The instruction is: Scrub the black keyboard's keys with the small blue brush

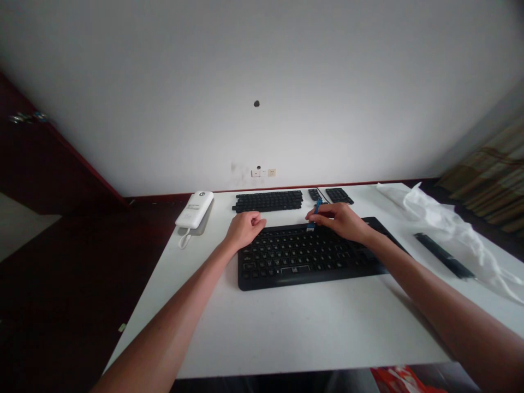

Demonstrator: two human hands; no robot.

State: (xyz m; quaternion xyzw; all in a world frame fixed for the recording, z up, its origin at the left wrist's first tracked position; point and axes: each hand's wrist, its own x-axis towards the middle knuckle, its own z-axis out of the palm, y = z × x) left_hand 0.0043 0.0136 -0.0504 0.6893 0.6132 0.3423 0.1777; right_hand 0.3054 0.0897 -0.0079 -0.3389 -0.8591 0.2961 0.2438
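A black keyboard base (286, 281), its keycaps off and the switch spots exposed, lies on the white table. My left hand (244, 229) is closed at its rear left corner; the undersides of the fingers are hidden. Between the thumb and fingers of my right hand (341, 221) is a small blue brush (317, 206). Its pale bristle end touches the top row of the keyboard, right of the middle. Behind the base sit the removed keycaps, grouped as a main block (268, 200), a small cluster (314, 194) and a number pad block (339, 195).
A white power bank (195, 209) with a looped cable is at the table's left. To the right lie a dark narrow strip (444, 255) and a crumpled white plastic bag (438, 213). A wall with sockets (264, 172) rises behind the table (286, 333).
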